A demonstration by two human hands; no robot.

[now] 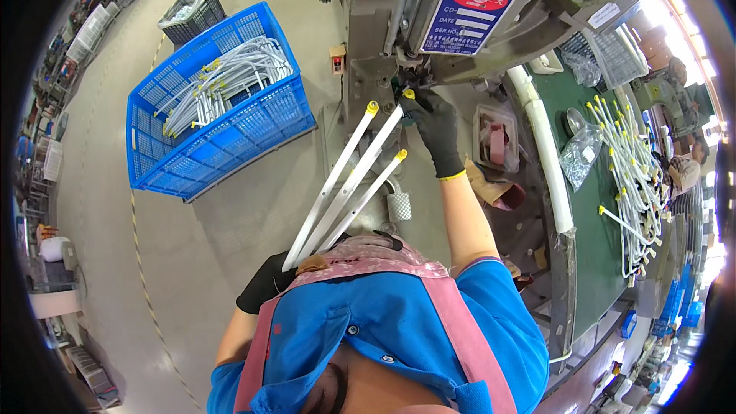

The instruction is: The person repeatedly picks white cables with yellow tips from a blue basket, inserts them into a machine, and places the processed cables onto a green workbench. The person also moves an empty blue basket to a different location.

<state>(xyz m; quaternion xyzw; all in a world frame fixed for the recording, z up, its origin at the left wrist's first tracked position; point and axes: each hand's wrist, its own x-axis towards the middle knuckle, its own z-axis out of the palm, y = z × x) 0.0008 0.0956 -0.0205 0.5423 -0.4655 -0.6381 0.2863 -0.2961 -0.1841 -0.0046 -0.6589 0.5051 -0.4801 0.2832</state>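
Note:
Three white metal tubes [354, 178] with yellow end caps fan out in front of my apron. My left hand [270, 282], in a dark glove, is closed around their near ends at my waist; its fingers are partly hidden. My right hand [434, 124], gloved in dark grey with a yellow cuff edge, has its fingers closed at the capped far end of the middle tube. That end sits at the working head of a green-grey press machine [366, 15]. Small holes show along the tubes' sides.
A blue plastic crate [222, 142] of bent white tubes stands left, a dark basket [193, 17] behind it. Right of the machine are a clear bin [496, 138] and a green-topped bench [594, 291] bearing many yellow-capped tubes [630, 176]. A knurled metal pedal [399, 206] lies below.

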